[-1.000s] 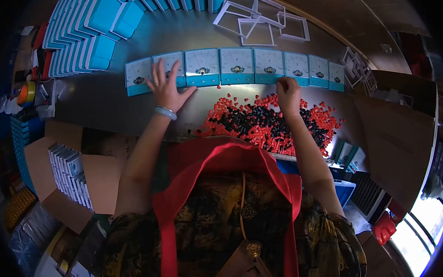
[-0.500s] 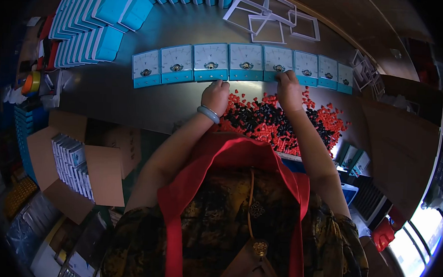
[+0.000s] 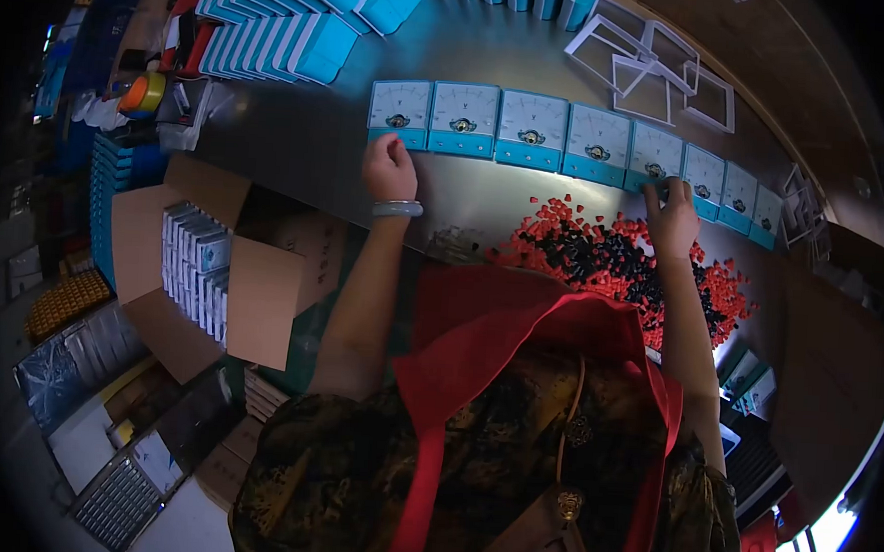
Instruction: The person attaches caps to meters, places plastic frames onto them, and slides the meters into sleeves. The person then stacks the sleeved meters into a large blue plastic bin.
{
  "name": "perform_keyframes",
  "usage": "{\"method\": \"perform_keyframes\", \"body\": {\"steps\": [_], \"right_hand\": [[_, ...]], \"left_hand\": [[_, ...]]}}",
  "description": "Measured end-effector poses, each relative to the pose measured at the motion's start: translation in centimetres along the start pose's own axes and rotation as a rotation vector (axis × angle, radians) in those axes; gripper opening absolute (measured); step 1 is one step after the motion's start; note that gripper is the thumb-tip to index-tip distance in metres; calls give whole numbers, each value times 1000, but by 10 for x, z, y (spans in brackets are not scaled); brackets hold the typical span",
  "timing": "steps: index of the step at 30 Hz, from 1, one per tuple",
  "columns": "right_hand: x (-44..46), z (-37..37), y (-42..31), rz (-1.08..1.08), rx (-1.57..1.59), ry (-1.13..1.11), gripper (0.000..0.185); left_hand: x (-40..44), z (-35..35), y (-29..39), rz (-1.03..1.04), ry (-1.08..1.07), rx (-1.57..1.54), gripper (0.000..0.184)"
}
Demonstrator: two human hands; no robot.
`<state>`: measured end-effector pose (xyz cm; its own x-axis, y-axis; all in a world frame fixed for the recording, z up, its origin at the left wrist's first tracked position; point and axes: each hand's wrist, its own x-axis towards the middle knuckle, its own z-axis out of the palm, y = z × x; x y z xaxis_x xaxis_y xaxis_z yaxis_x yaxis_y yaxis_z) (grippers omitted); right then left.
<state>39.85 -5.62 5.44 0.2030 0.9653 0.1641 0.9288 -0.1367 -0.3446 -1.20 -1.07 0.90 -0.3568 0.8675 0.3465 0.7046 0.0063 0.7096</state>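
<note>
Has meters (image 3: 533, 106) in a row across the surface (image 3: 467, 185), with bare room before red and black caps (image 3: 588, 256) toward the near edge. Curls left hand (image 3: 391, 176) at the leftmost meter, right hand (image 3: 675, 226) at the fifth; impossible to tell if grasping anything.

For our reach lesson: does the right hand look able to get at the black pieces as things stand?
Probably yes: the right hand is close by, and the black pieces left of its wrist lie uncovered.

Plastic meters (image 3: 597, 134), glossy metal tabletop (image 3: 466, 194)
</note>
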Motion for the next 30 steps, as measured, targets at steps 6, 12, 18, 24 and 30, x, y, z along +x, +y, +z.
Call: {"method": "perform_keyframes", "body": {"steps": [6,12,18,24,30], "right_hand": [[4,4,7,102,-105,-224,21],[0,10,15,36,-83,-176,18],[-19,5,-6,70,147,-285,17],[-38,36,-11,-10,-11,-268,14],[-22,8,14,88,238,99,8]], "left_hand": [[17,-8,-16,67,-138,207,11],[20,-11,-13,128,-100,144,11],[25,-12,-17,173,-85,349,18],[23,-9,-23,148,-89,325,14],[21,-9,-19,284,-61,408,13]]}}
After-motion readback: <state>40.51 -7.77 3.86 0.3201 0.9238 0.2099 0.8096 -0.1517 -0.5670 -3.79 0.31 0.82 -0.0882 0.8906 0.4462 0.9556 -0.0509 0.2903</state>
